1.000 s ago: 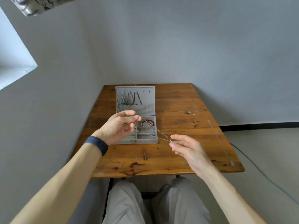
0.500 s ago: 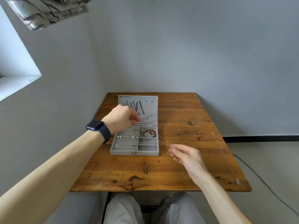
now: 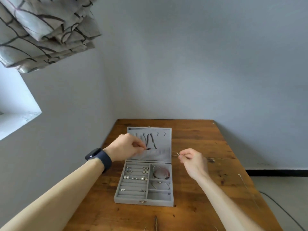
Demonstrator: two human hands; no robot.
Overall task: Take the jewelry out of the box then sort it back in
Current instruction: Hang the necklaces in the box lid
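Observation:
A grey jewelry box (image 3: 143, 201) lies open on the wooden table (image 3: 200, 140). Its lid (image 3: 164, 139) holds dark cords on hooks above a fabric pocket. My left hand (image 3: 125, 148), with a dark watch on the wrist, pinches at the pocket's top edge on the left of the lid. My right hand (image 3: 191, 160) is beside the lid's right edge and pinches a thin silver chain (image 3: 175, 154). Whether the chain reaches my left hand is too fine to tell. The tray holds earrings (image 3: 135, 178) in ring rows and bracelets (image 3: 160, 174) in the right compartments.
Another thin chain (image 3: 248, 189) lies along the table's right edge. A small dark piece (image 3: 156, 221) lies on the table in front of the box. A cable (image 3: 281, 209) runs on the floor at right. A patterned curtain (image 3: 41, 30) hangs at upper left.
Both hands have moved away from me toward the lid. My left hand went from above the tray to the lid's pocket. My right hand rose with the chain to the lid's right edge.

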